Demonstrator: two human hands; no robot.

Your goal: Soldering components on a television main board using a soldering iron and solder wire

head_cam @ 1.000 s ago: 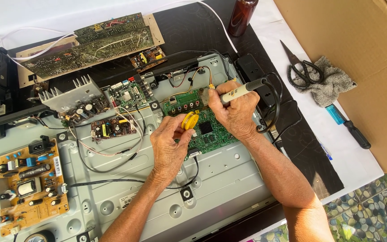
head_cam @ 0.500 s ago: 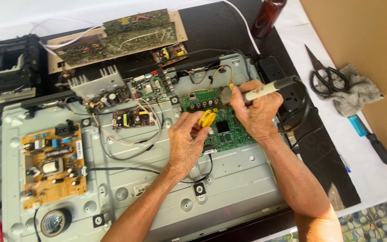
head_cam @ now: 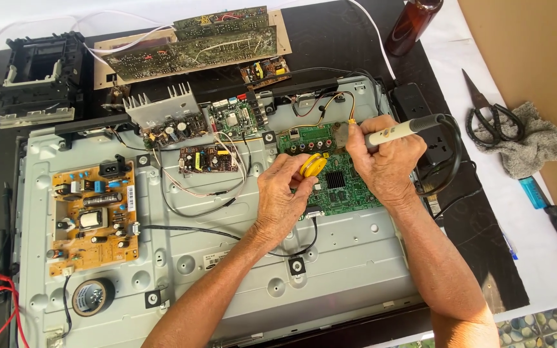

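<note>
Head view, work over the green main board [head_cam: 346,183], which I take as the landmark on the grey metal chassis [head_cam: 227,270]. My right hand [head_cam: 388,161] is wrapped around a pale soldering iron [head_cam: 400,131]; its long axis runs from the cable end off the board's upper right edge down-left to a tip I cannot see clearly, near the board's upper edge. My left hand [head_cam: 282,196] sits at the board's left edge, fingers pinching a small yellow spool [head_cam: 312,165], probably solder wire. The spool lies just left of the right hand, both converging on the board's upper left area; the right hand is nearer the joint.
</note>
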